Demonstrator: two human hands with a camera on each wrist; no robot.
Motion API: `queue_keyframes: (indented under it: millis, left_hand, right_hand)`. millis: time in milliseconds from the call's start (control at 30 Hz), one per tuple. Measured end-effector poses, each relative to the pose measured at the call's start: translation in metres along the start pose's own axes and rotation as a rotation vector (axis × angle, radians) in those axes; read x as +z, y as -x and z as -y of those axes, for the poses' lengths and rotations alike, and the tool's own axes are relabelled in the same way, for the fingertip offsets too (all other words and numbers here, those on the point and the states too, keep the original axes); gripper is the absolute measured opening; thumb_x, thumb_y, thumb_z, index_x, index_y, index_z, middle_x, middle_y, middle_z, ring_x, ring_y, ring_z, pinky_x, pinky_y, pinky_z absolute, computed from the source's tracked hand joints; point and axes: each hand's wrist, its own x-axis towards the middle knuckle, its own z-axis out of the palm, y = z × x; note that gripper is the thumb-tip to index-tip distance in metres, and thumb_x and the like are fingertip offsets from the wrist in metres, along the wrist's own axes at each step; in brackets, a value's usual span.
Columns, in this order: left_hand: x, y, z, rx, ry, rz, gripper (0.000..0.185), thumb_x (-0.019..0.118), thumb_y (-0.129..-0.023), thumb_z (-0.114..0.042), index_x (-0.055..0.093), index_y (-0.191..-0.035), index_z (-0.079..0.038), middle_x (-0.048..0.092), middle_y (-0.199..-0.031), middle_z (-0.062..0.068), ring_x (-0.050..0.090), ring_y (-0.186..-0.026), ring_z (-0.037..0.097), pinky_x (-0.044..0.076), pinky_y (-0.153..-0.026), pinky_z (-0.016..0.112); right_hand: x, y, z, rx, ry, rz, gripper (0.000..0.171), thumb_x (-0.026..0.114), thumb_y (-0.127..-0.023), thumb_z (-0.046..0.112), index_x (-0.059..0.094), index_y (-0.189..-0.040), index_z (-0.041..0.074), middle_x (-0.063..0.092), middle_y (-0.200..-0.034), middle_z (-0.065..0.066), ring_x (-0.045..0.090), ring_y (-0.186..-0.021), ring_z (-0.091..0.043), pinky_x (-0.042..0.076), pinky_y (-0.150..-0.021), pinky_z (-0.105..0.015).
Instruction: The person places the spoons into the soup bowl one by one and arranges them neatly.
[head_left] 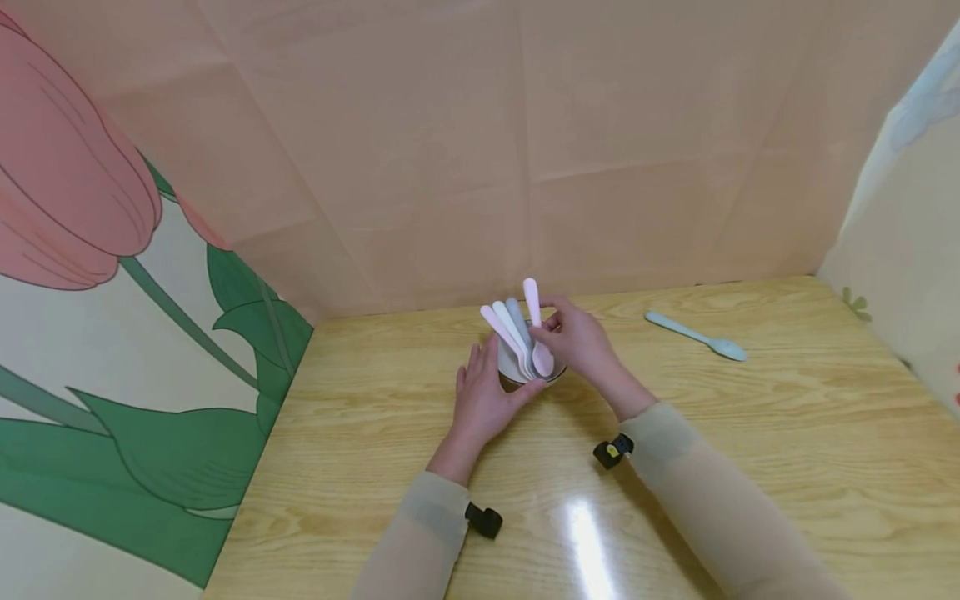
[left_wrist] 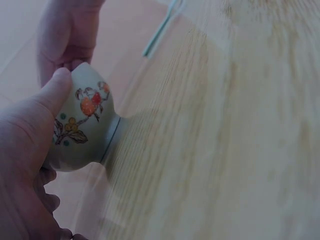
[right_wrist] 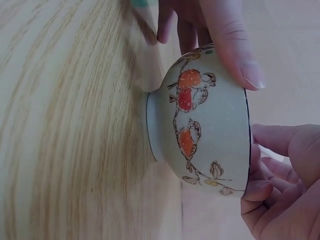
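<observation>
A small pale ceramic bowl (head_left: 525, 371) painted with red fruit and leaves stands on the wooden table (head_left: 750, 450). My left hand (head_left: 483, 392) grips its left side, thumb (left_wrist: 50, 95) pressed on the wall of the bowl (left_wrist: 85, 130). Several pastel spoons (head_left: 506, 329) stick out of it, handles fanned up and left. My right hand (head_left: 577, 337) pinches a pink spoon (head_left: 535, 321) over the bowl's right rim. The right wrist view shows the bowl (right_wrist: 205, 120) close up between both hands. A light blue spoon (head_left: 697, 336) lies alone on the table to the right.
Pink paper walls (head_left: 525, 150) close off the back, a tulip-patterned panel (head_left: 112, 333) the left side and a pale panel (head_left: 907, 225) the right. Bare tabletop with a light glare (head_left: 588, 533) stretches in front of the bowl.
</observation>
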Motion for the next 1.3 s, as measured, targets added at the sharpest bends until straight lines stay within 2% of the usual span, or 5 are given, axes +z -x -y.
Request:
queue_keyframes:
  millis: [267, 767, 1000, 1300]
  left_hand:
    - [0.0013, 0.0, 0.0011, -0.005, 0.009, -0.006, 0.115, 0.072, -0.094, -0.078, 0.018, -0.178, -0.02, 0.029, -0.181, 0.009, 0.018, -0.168, 0.039, 0.017, -0.127, 0.074]
    - [0.0009, 0.0011, -0.0001, -0.011, 0.015, 0.003, 0.115, 0.074, -0.095, -0.074, 0.016, -0.178, -0.02, 0.027, -0.181, 0.008, 0.017, -0.168, 0.04, 0.015, -0.128, 0.073]
    - [0.0008, 0.0007, -0.0002, -0.013, 0.016, 0.004, 0.116, 0.073, -0.094, -0.076, 0.017, -0.178, -0.018, 0.027, -0.181, 0.008, 0.016, -0.168, 0.04, 0.015, -0.128, 0.073]
    - [0.0012, 0.0004, 0.0, -0.017, 0.021, -0.003, 0.117, 0.073, -0.094, -0.077, 0.019, -0.178, -0.016, 0.029, -0.181, 0.009, 0.017, -0.168, 0.039, 0.015, -0.128, 0.072]
  right_hand:
    - [0.0028, -0.0002, 0.0033, -0.007, 0.091, 0.007, 0.057, 0.082, -0.102, 0.017, 0.058, -0.152, 0.006, 0.075, -0.097, -0.011, 0.068, -0.078, -0.023, 0.055, -0.065, -0.034]
    - [0.0055, -0.0052, 0.0058, 0.02, 0.18, 0.069, 0.072, 0.08, -0.103, 0.016, 0.044, -0.164, 0.003, 0.077, -0.101, -0.013, 0.071, -0.079, -0.024, 0.055, -0.064, -0.035]
    - [0.0059, -0.0066, 0.0061, 0.025, 0.185, 0.092, 0.074, 0.08, -0.103, 0.013, 0.042, -0.165, 0.002, 0.078, -0.104, -0.015, 0.073, -0.082, -0.026, 0.058, -0.064, -0.035]
    - [0.0055, -0.0091, 0.0064, 0.045, 0.204, 0.114, 0.068, 0.081, -0.102, 0.013, 0.048, -0.162, 0.005, 0.078, -0.102, -0.014, 0.072, -0.082, -0.025, 0.057, -0.066, -0.035]
